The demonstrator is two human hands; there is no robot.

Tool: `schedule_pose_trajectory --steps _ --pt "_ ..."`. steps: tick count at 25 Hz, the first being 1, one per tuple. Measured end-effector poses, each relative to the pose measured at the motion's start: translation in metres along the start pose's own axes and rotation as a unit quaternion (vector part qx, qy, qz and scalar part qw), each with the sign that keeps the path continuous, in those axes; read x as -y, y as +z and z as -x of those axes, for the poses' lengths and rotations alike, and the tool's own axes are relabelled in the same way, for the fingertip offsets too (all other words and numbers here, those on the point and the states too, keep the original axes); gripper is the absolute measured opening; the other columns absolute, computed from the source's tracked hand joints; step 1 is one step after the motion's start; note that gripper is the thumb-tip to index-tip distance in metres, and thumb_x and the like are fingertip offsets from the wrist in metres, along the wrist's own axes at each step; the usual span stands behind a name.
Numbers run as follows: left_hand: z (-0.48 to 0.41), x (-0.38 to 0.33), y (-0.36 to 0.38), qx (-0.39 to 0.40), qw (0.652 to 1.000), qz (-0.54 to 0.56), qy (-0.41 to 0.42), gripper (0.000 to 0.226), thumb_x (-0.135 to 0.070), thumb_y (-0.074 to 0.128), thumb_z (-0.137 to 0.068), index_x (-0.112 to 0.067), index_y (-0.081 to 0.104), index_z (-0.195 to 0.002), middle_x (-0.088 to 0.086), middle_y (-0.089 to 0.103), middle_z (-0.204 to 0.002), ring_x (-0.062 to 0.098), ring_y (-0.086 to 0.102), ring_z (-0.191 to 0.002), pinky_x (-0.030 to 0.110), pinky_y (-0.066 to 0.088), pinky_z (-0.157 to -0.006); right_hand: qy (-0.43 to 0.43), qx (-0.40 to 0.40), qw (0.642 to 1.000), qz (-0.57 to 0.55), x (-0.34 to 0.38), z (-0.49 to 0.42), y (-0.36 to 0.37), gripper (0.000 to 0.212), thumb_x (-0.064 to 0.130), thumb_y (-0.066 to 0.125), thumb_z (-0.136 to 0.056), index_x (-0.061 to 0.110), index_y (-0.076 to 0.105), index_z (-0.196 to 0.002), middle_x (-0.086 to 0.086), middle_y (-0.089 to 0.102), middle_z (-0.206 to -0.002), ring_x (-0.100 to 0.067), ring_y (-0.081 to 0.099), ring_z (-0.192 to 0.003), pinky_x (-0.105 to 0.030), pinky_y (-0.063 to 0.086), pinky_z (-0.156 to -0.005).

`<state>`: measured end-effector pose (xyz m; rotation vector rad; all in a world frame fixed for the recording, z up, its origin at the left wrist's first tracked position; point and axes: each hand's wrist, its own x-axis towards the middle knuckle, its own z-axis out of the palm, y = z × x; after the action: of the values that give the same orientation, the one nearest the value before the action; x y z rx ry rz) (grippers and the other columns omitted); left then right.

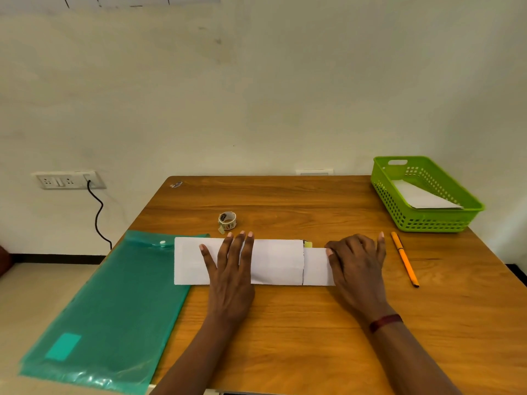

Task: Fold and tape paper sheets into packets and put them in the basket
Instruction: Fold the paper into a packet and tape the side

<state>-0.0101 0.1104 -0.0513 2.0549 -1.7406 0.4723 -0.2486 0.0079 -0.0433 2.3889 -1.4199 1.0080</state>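
Observation:
A white paper sheet (276, 262), folded into a long strip, lies across the wooden table (313, 201). My left hand (231, 269) presses flat on its left half, fingers straight and spread. My right hand (356, 263) lies on the strip's right end, where a flap is folded over; its fingers rest along that fold. A small roll of tape (227, 220) stands just beyond the strip. The green basket (427, 220) sits at the far right corner with a folded white packet (422, 196) inside.
A green plastic folder (114, 303) lies on the left, overhanging the table's left edge; the strip's left end overlaps it. An orange pen (404, 258) lies right of my right hand. A wall socket with a black cable (98, 212) is at the left.

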Motion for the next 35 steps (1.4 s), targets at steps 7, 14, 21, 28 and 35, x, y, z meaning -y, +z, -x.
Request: schedule_pose_trajectory --steps 7,14,21,28,35 --pt "-0.001 -0.001 -0.001 -0.005 1.000 0.000 -0.022 0.104 -0.004 0.069 -0.059 -0.016 0.023 -0.150 0.014 0.036 -0.149 0.033 0.023 -0.142 0.067 -0.002 -0.113 0.123 -0.111 0.971 -0.171 0.009 -0.001 0.003 0.036 0.028 0.043 -0.097 0.016 0.057 -0.129 -0.011 0.052 -0.133 -0.026 0.042 -0.128 -0.045 0.031 -0.109" --pt "-0.001 -0.001 -0.003 -0.004 0.999 -0.005 -0.042 0.104 -0.006 0.071 -0.058 -0.015 0.023 -0.150 0.014 0.035 -0.149 0.033 0.023 -0.143 0.069 0.002 -0.113 0.396 -0.116 0.758 -0.506 -0.013 0.002 0.007 0.032 0.018 0.060 -0.095 0.020 0.054 -0.126 0.000 0.061 -0.118 -0.003 0.057 -0.105 -0.036 0.047 -0.099" --pt "-0.001 -0.002 -0.003 0.006 0.999 -0.013 -0.039 0.107 -0.007 0.075 -0.055 -0.015 0.025 -0.150 0.014 0.035 -0.149 0.033 0.024 -0.142 0.069 0.003 -0.113 0.412 -0.116 0.714 -0.554 -0.018 0.003 0.007 0.032 -0.004 0.067 -0.085 0.017 0.065 -0.109 0.004 0.067 -0.099 -0.006 0.063 -0.091 -0.012 0.052 -0.076" --pt "-0.001 -0.004 -0.004 0.021 0.999 -0.010 -0.034 0.108 -0.018 0.079 -0.055 -0.016 0.026 -0.150 0.014 0.037 -0.149 0.033 0.026 -0.141 0.068 0.001 -0.113 0.430 -0.128 0.711 -0.542 -0.016 0.004 0.001 0.019 0.011 0.076 -0.081 0.017 0.069 -0.098 0.004 0.066 -0.090 -0.005 0.061 -0.082 -0.024 0.051 -0.073" --pt "-0.005 -0.003 -0.003 0.059 0.998 -0.021 -0.005 0.113 -0.042 0.082 -0.056 -0.019 0.025 -0.151 0.014 0.045 -0.139 0.033 0.033 -0.136 0.068 0.001 -0.113 0.357 0.006 0.746 -0.563 -0.006 0.007 0.000 0.008 0.013 0.071 -0.085 0.015 0.074 -0.093 0.001 0.076 -0.088 -0.013 0.071 -0.085 -0.027 0.057 -0.069"
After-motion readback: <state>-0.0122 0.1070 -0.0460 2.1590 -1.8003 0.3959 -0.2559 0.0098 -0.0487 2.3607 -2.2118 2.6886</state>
